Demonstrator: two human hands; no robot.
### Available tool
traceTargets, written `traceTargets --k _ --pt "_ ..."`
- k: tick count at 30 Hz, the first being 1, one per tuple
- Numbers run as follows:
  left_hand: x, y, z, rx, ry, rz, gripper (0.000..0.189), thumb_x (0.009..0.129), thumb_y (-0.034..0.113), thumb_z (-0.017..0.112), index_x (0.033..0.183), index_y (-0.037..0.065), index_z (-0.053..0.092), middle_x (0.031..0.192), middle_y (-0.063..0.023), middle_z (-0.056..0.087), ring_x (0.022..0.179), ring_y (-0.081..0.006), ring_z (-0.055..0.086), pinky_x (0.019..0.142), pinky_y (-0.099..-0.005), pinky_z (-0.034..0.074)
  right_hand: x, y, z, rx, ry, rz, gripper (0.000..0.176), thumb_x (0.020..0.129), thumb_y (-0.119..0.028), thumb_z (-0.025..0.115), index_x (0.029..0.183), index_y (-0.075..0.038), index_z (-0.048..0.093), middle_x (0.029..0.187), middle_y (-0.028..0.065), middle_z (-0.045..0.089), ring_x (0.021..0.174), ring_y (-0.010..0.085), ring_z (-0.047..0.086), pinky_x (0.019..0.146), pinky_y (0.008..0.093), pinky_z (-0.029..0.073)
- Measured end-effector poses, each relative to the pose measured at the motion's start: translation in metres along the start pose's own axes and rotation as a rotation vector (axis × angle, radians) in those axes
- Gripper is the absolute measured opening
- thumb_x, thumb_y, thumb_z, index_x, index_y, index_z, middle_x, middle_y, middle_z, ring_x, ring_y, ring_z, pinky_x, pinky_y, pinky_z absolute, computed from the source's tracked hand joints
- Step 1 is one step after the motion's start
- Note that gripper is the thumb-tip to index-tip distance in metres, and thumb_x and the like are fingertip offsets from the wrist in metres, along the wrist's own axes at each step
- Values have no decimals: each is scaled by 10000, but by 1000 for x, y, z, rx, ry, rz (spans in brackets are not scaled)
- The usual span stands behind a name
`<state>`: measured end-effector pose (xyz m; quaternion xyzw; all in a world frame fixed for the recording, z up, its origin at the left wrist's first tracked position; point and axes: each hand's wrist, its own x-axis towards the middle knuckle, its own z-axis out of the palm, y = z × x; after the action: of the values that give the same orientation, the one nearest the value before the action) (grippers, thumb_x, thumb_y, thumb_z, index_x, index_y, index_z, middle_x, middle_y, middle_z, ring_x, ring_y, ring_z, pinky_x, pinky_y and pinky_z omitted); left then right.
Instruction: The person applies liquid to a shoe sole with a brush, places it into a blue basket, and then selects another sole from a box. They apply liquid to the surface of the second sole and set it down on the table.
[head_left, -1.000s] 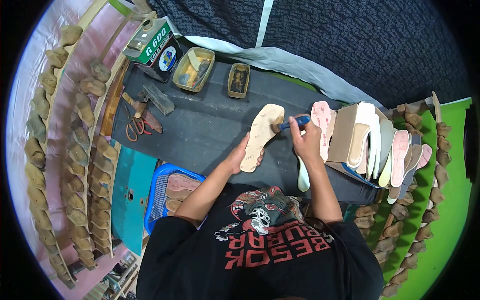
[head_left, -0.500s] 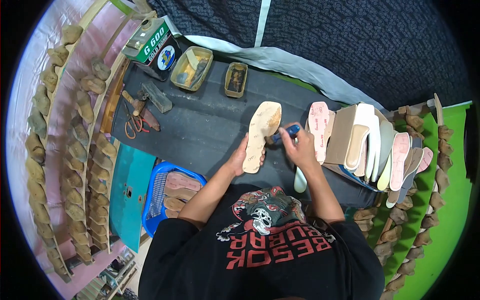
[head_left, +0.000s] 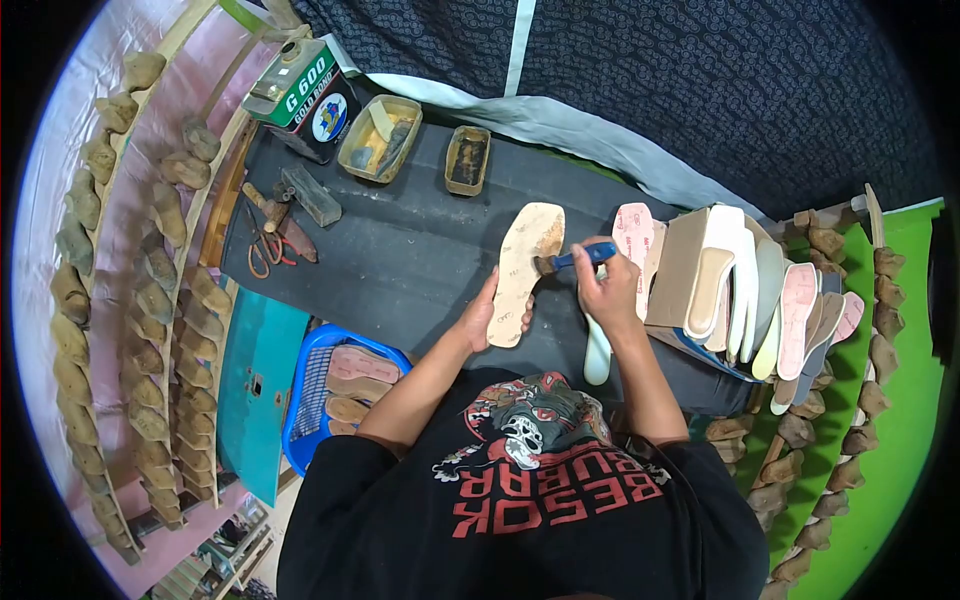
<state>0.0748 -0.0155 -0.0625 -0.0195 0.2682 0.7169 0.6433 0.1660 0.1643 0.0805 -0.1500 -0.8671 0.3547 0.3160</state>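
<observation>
My left hand [head_left: 482, 318] grips a cream-coloured insole [head_left: 517, 275] by its lower half, thumb along the left edge and fingertips showing at the right. A brownish wet-looking patch covers the right side of the insole's upper part. My right hand [head_left: 610, 288] is closed round the blue handle of a brush [head_left: 588, 256]. The dark bristles lie against the insole's right edge, just below the patch. Beside my right hand, a pink printed insole [head_left: 634, 240] rests on the table, and a pale greenish sole piece [head_left: 597, 357] lies partly under my wrist.
A cardboard box [head_left: 680, 260] full of insoles stands at right. Along the back are a glue can [head_left: 305, 100], a tub [head_left: 381, 140] and a smaller tray [head_left: 467, 160]. A hammer [head_left: 268, 207] and scissors [head_left: 262, 250] lie left. A blue basket [head_left: 300, 420] holds more insoles; shoe lasts [head_left: 155, 300] line the racks.
The brush has swung to lie more level, its handle now pointing right, and its bristles show at the insole's edge. My right hand has shifted slightly right. The left hand holds the insole nearly still.
</observation>
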Motion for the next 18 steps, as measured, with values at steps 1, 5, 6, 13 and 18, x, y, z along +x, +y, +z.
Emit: traceTargets --k 1,5,6,13,18 --pt "0 1 0 9 -34 -6 725 1007 728 351 1295 102 578 956 -54 627 777 -192 637 700 -362 563 3 -1 -2 2 32 14 105 946 -79 718 926 -2 649 736 100 678 572 179 632 543 311 490" --pt "1 1 2 -17 -29 -19 721 1005 731 354 1308 114 570 959 -50 611 790 -191 618 704 -363 551 14 4 -13 -41 99 19 108 949 -71 717 924 0 639 729 91 667 590 162 629 558 307 494" --pt "1 2 5 -26 -34 -17 717 1004 731 354 1307 117 570 960 -49 609 791 -190 614 706 -364 548 16 2 -14 -33 96 29 103 950 -68 712 927 1 639 727 89 661 594 174 633 560 311 494" --pt "7 -2 2 -87 -54 14 709 1008 729 347 1326 133 565 976 -52 602 797 -195 605 716 -370 539 1 -7 -2 2 -3 -33 105 940 -74 716 913 -5 642 742 113 680 601 204 654 564 332 502" --pt "2 0 2 -75 -57 -5 711 1011 728 339 1342 134 547 977 -56 600 799 -198 606 716 -372 540 12 3 -8 -26 96 -2 123 944 -90 721 907 -3 642 728 111 672 591 193 644 561 317 498"
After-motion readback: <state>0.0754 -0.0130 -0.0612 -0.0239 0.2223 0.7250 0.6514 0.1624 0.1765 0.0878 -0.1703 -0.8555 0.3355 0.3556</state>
